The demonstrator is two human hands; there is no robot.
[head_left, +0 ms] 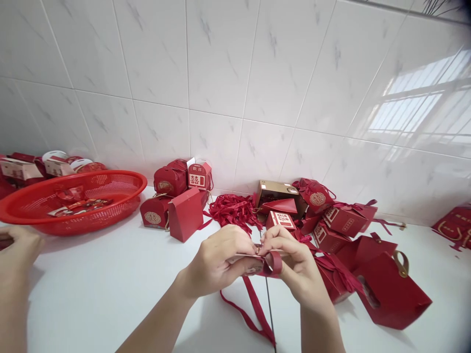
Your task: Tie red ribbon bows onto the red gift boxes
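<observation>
My left hand (pixel 221 257) and my right hand (pixel 294 260) meet above the white table, both closed on a small red gift box (pixel 254 268). A curled red strap (pixel 273 263) sticks out on its near side. The fingertips of both hands pinch together at the box's top edge; what they grip there is too small to make out. Below the box a long red ribbon (pixel 253 301) hangs down toward the table. Most of the box is hidden by my fingers.
A red plastic basket (pixel 127 189) with small packets stands at left, near another person's hand (pixel 18 250). Finished-looking red boxes (pixel 186 215) stand by the tiled wall. A heap of red ribbons (pixel 233 208) lies behind my hands; several boxes, one larger red box (pixel 393 289) among them, crowd the right.
</observation>
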